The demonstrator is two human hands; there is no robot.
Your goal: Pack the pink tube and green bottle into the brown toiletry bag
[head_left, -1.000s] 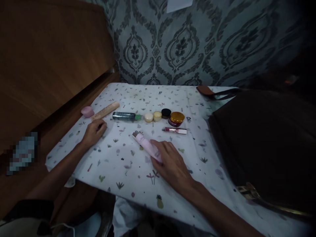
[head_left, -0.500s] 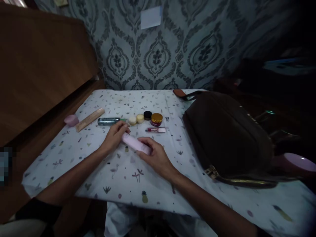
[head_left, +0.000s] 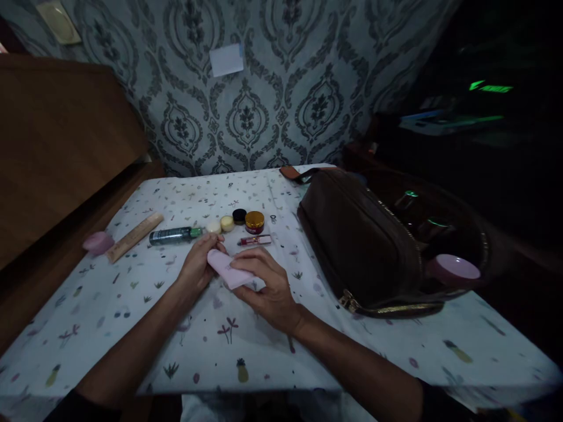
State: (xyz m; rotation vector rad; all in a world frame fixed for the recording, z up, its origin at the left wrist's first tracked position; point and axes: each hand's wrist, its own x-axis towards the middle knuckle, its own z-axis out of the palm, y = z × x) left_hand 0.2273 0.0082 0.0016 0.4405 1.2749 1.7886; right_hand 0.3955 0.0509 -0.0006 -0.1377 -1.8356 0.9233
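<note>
Both of my hands hold a pale pink tube (head_left: 226,271) just above the patterned tablecloth (head_left: 132,293). My right hand (head_left: 264,287) wraps round its lower end, fingers closed. My left hand (head_left: 199,265) pinches the cap end. Behind the hands lies a row of cosmetics: a dark green tube (head_left: 173,235), two small cream jars (head_left: 220,224), a black-lidded jar (head_left: 239,215), a gold-lidded jar (head_left: 254,221) and a small lip gloss (head_left: 255,240).
A beige tube (head_left: 134,236) and a pink lid (head_left: 97,242) lie at the far left. A large dark brown bag (head_left: 365,246) stands on the right, with a pink round thing (head_left: 455,268) beyond it. A wooden headboard (head_left: 57,146) borders the left; patterned wallpaper is behind.
My left hand came over from the beige tube and took the cap end of the pink tube. My right hand lifted the tube. The camera swung right, showing more of the bag.
</note>
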